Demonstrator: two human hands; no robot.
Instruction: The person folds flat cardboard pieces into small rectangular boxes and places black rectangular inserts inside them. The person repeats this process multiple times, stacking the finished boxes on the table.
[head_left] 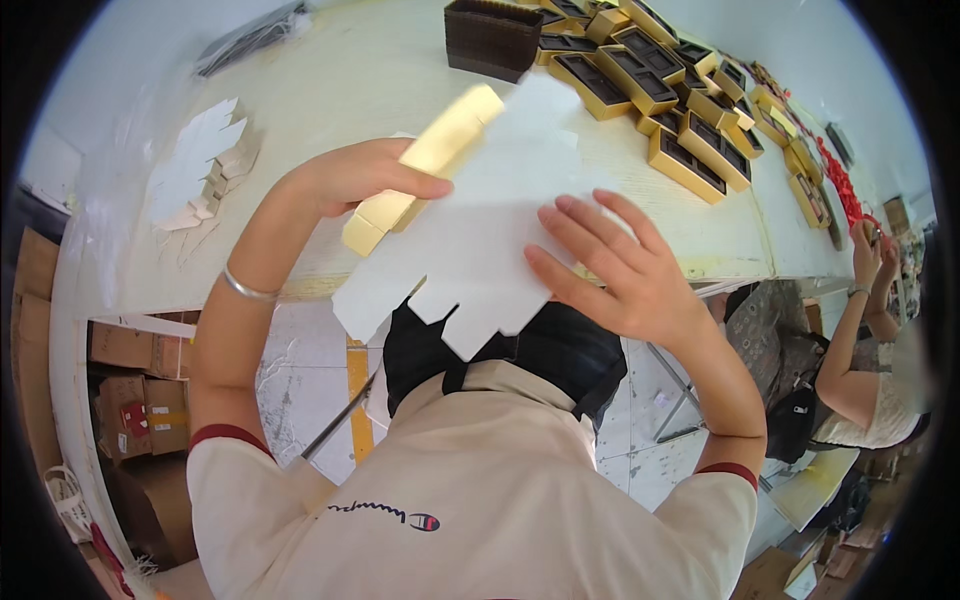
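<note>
A flat cardboard box blank (480, 220), white on the face toward me and notched with flaps along its near edge, is held above the front of the table. Along its left side a gold strip (445, 135) is folded up. My left hand (365, 178) grips this side, its thumb pressed over the gold fold and its other fingers partly hidden. My right hand (625, 270) has its fingers spread over the blank's right part. The fingertips seem to rest on the white face, though contact is hard to tell.
Several gold boxes (690, 150) with dark inserts are heaped at the back right, beside a stack of brown trays (490, 42). A pile of white blanks (205, 165) lies left. Red ribbon (838, 180) and a co-worker's arm (845, 360) are at right. Cartons (125, 400) fill the shelf below.
</note>
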